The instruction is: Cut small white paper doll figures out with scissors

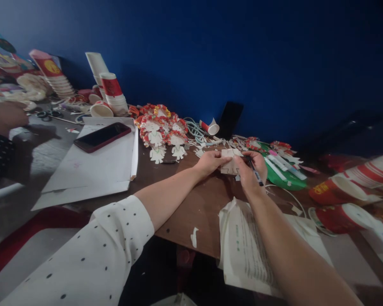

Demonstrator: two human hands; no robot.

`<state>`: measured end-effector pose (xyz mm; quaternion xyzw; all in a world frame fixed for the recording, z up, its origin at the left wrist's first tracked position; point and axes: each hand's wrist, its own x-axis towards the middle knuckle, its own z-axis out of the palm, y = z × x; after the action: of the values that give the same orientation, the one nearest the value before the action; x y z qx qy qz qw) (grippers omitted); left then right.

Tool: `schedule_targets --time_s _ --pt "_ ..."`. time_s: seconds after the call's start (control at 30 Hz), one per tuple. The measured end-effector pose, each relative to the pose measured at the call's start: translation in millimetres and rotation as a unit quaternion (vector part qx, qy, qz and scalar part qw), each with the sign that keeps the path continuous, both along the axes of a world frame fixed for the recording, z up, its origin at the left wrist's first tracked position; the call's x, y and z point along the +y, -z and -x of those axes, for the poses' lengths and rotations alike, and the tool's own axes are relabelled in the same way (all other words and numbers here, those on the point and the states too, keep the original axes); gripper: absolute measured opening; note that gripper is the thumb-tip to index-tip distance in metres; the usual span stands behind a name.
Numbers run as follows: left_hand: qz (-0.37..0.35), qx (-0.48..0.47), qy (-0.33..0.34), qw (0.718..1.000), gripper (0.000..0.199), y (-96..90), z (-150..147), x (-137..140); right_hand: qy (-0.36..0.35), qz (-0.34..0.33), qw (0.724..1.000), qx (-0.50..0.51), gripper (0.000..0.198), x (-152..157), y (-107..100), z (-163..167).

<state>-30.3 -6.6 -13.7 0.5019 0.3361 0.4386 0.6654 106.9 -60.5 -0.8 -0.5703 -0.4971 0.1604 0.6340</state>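
A small white piece of paper with a figure outline on it is between my two hands. My left hand pinches its left edge. My right hand is closed around a dark pen and also touches the paper's right side; the pen's lower end points back toward me. Paper scraps lie just beyond my hands. To the left sits a pile of paper-cup figures with red frills and white cut-out bodies.
A phone rests on a white box at left, near another person's hand. Stacked cups stand behind it. A dark phone leans on the blue wall. Markers, red cups and a printed paper bag are at right.
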Motion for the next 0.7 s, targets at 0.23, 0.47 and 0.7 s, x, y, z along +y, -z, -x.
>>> schedule_targets --time_s 0.23,0.47,0.7 --pt "0.015 -0.019 0.004 1.000 0.033 -2.5 -0.3 -0.4 0.003 -0.001 1.000 -0.007 0.033 0.1 -0.4 0.6" --pt "0.054 -0.069 -0.002 0.996 0.029 -1.8 -3.5 -2.7 0.013 0.003 1.000 -0.010 0.033 0.4 0.5 0.7" --pt "0.085 -0.098 -0.006 0.992 0.027 -3.6 -4.7 -4.6 0.020 0.006 1.000 -0.015 0.034 3.3 5.0 -2.1"
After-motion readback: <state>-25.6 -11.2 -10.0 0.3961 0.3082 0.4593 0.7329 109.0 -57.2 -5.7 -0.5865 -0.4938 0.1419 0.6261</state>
